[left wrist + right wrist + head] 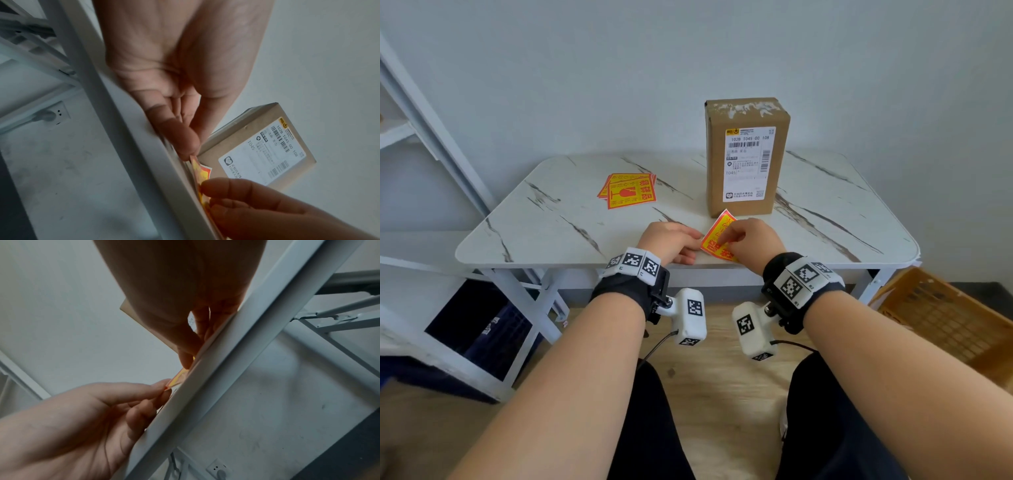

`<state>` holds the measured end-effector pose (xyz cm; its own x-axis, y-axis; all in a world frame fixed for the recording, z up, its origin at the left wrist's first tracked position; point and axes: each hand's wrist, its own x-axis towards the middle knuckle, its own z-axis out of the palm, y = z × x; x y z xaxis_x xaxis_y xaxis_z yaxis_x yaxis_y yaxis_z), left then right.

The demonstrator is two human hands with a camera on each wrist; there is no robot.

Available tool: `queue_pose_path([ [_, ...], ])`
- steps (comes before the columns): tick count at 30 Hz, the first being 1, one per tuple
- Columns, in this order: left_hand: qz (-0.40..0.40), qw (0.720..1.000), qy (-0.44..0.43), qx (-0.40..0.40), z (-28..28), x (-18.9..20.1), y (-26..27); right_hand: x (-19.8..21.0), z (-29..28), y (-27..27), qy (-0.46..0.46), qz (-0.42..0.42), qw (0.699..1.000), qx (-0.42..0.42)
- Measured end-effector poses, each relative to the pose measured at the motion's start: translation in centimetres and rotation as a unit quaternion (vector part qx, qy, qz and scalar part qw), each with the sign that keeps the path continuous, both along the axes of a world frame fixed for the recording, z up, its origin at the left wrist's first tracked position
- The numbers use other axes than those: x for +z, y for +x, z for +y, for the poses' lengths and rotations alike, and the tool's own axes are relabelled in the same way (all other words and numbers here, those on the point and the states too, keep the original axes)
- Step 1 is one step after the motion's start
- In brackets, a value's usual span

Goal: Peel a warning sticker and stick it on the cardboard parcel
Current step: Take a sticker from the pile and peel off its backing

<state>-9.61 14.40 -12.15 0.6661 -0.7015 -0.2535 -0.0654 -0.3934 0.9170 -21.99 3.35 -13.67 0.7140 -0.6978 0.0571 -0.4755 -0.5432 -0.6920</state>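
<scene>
The brown cardboard parcel stands upright at the back of the marble table, its white shipping label facing me. A red and yellow warning sticker lies tilted at the table's front edge, just in front of the parcel. My left hand pinches its left corner between thumb and forefinger. My right hand grips the sticker from the right, fingers curled on its face. Whether the backing has separated is hidden.
A stack of the same stickers lies left of the parcel. An orange crate sits on the floor at the right. A white shelf frame and a dark bin are on the left. The wall is close behind the table.
</scene>
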Motion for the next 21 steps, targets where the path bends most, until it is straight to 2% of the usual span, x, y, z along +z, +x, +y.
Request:
queue_pose_path([
  [21, -0.015, 0.999, -0.041, -0.021, 0.0, -1.2, 0.4, 0.2, 0.0, 0.6, 0.028, 0.007, 1.000, 0.007],
])
